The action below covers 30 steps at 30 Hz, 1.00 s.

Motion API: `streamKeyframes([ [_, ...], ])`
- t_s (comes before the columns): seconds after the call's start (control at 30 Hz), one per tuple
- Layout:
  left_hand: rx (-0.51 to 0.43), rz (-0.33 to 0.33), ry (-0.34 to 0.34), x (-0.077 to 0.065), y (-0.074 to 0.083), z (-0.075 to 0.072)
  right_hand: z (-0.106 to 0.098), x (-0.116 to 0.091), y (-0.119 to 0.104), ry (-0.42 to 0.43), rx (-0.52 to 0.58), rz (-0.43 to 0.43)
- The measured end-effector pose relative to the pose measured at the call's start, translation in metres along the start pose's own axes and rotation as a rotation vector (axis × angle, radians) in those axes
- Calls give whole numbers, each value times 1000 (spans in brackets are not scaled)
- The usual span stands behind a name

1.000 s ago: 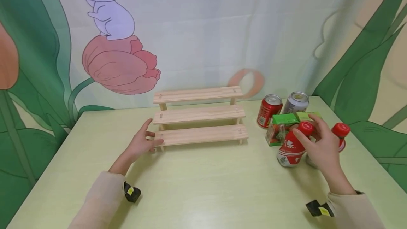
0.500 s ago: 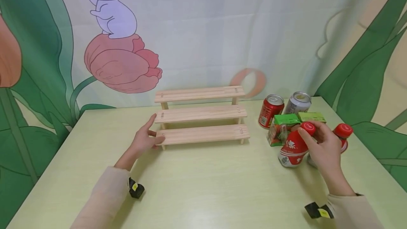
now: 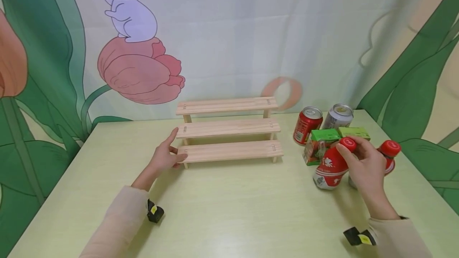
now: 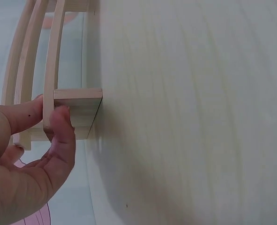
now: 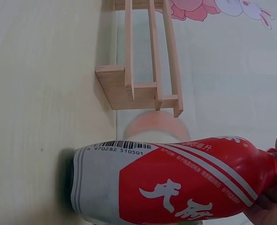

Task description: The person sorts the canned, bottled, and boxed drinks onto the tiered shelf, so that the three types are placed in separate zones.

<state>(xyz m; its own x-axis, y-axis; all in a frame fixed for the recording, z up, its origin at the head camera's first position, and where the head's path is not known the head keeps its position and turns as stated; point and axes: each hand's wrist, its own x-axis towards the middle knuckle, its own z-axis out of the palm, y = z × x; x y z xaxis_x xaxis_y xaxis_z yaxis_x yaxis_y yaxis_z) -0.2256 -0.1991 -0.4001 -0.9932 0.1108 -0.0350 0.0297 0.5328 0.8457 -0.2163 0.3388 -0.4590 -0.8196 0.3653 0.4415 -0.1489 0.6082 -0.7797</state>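
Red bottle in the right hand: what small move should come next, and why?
Probably move the red bottle left toward the wooden shelf: the right hand grips it near the cap, and the left hand holds the shelf's left end.

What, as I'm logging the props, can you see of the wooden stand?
The wooden stand looks like pale, unpainted wood with visible grain. Three long planks rise like steps toward the back, carried by end supports, with small marks near the plank ends. It stands upright on the table, in front of the printed backdrop. The left hand grips the left end of its lowest plank.
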Motion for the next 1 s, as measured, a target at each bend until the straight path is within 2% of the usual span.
streamKeyframes([
  [0.13, 9, -4, 5, 0, 0, 1, -6, -6, -40, -33, 112, 19],
  [0.23, 5, -8, 10, 0, -2, 1, -12, -14, -85, -61, 138, 49],
  [0.27, 5, -6, 10, 0, -2, 1, -12, -17, -96, -56, 115, 47],
  [0.37, -3, -4, 10, 0, -3, 1, -14, -21, -122, -74, 140, 45],
  [0.5, -5, -4, 14, 0, -3, 1, -12, -25, -141, -82, 172, 34],
  [0.6, 0, -7, 19, 0, -2, 2, -12, -27, -155, -98, 154, 17],
  [0.63, 3, -8, 21, 0, -2, 2, -12, -28, -160, -89, 183, 14],
  [0.77, 16, -4, 27, 0, -4, 3, -10, -28, -171, -98, 201, -16],
  [0.83, 20, 3, 28, 0, -4, 3, -9, -28, -174, -101, 204, -39],
  [0.87, 21, 6, 28, 0, -4, 3, -9, -28, -176, -120, 170, -44],
  [0.9, 21, 8, 28, 1, -4, 3, -7, -26, -173, -114, 204, -47],
  [1.0, 22, 14, 30, 1, -4, 3, -2, -21, -168, -131, 212, -46],
])
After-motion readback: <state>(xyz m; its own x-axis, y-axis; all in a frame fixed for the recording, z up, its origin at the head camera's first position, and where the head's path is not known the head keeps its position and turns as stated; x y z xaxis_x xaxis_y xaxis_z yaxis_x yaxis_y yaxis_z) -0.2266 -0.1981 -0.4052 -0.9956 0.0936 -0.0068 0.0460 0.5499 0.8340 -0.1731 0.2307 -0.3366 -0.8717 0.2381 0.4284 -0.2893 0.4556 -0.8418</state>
